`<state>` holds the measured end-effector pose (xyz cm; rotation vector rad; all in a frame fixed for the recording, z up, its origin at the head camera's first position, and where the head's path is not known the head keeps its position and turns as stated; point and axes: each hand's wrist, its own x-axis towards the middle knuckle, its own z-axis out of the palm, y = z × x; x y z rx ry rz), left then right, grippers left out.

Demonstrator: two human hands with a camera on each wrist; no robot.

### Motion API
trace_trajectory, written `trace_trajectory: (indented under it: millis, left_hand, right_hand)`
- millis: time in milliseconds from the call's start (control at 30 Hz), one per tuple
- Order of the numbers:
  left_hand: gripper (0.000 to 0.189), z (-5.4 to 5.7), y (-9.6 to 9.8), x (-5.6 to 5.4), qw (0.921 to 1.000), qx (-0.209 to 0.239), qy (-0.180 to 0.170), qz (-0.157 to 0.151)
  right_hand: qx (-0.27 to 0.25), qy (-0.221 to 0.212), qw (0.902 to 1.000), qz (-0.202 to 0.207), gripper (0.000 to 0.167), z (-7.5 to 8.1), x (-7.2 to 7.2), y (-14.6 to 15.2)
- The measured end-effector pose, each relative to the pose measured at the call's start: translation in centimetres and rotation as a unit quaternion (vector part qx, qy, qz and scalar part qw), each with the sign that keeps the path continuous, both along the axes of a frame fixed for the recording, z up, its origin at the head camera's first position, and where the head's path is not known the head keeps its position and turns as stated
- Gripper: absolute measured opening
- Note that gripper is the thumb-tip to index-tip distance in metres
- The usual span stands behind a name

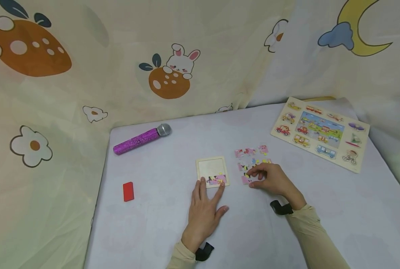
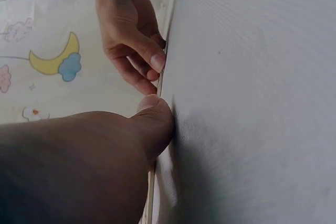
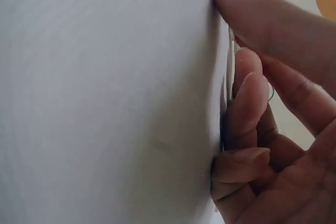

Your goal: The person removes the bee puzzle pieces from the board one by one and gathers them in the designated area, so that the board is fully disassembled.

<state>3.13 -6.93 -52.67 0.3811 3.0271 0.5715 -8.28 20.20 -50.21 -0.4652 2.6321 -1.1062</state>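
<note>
A small square puzzle tray (image 1: 213, 164) lies flat, with pink pieces (image 1: 217, 179) along its near edge. My left hand (image 1: 203, 213) is spread over that near edge, its fingertips touching the tray. To the right, loose pink puzzle pieces (image 1: 249, 151) lie in rows. My right hand (image 1: 274, 180) is bent over the nearest row. Its thumb and index fingertips stand at two sides of a puzzle piece (image 1: 245, 179), pinching it at the table. In the right wrist view, the other fingers (image 3: 247, 103) curl inward; the piece itself is hidden there.
A purple glittery microphone (image 1: 139, 140) lies at the back left, and a red block (image 1: 128, 191) sits nearer on the left. At the back right is a wooden vehicle puzzle board (image 1: 321, 134). A printed cloth (image 1: 119, 74) hangs behind the white table.
</note>
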Motion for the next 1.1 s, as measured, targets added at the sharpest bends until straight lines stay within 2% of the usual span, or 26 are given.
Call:
trace_trajectory:
  millis: [167,300,633,767,900,1100]
  left_hand:
    - [0.073,0.0,0.0,0.0,1.0,-0.003,-0.003,0.0]
    - [0.074,0.0,0.0,0.0,1.0,-0.007,-0.004,0.003]
    - [0.075,-0.4,0.1,-0.1,0.9999,-0.009,0.004,0.009]
    - [0.071,-0.3,0.1,-0.1,0.9998,-0.016,0.005,0.01]
    - [0.066,-0.2,0.1,-0.2,0.9996,-0.025,0.002,0.011]
    - [0.063,-0.3,0.1,-0.2,0.9996,-0.026,0.002,0.012]
  right_hand:
    - [-0.006,0.023,0.9997,0.003,0.033,0.1,-0.1,-0.5]
    - [-0.032,0.045,0.9984,0.006,0.027,0.5,-0.5,-1.8]
    - [-0.069,0.019,0.9962,0.05,0.02,1.5,-1.3,-7.3]
    - [-0.054,0.008,0.9961,0.07,0.023,1.2,-1.4,-9.2]
    - [-0.025,0.019,0.9958,0.086,0.026,0.9,-1.5,-10.5]
    - [0.013,0.003,0.9967,0.08,0.023,0.7,-1.4,-11.4]
